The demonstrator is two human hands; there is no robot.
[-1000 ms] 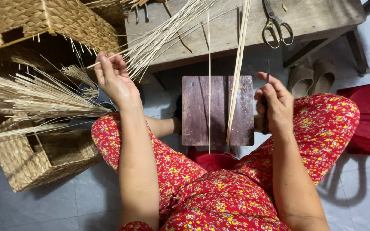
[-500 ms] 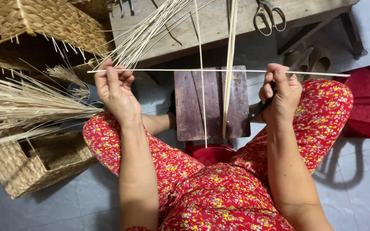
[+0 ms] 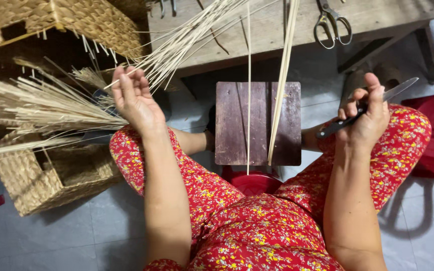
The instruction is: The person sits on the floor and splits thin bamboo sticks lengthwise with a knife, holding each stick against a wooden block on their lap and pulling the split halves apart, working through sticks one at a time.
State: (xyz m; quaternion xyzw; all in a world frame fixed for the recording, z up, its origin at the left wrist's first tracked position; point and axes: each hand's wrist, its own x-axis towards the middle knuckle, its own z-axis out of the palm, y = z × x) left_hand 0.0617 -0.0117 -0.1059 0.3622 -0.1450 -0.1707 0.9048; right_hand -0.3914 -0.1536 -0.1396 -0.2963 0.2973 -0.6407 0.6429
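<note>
- The right hand (image 3: 365,118) is closed round the dark handle of a knife (image 3: 365,111); the knife's long axis runs on a slant, handle end low toward the board, pale blade tip pointing up and to the right, past the fingers
- The left hand (image 3: 135,100) is open, palm up and fingers spread, gripping nothing; its fingertips reach among the near ends of a fan of thin pale reed strips (image 3: 187,42), which slope from the hand up and to the right across the bench
- A dark wooden board (image 3: 237,125) lies between the 2 hands, flat over the knees
- 2 lots of strips cross the board lengthwise: 1 single thin strip (image 3: 248,100) nearly vertical, and a thicker flat bundle (image 3: 280,90) leaning slightly, its lower end at the board's near edge and its upper end running out of the top of the view
- A wooden bench (image 3: 277,35) stands beyond the board, with a pair of scissors (image 3: 331,22) lying on it, handles toward the person
- To the left sit woven baskets (image 3: 41,175) and a sheaf of straw (image 3: 31,105) lying roughly level, its ends toward the left hand
- A red stool (image 3: 249,181) shows just under the board, between legs in red flowered cloth (image 3: 257,231)
</note>
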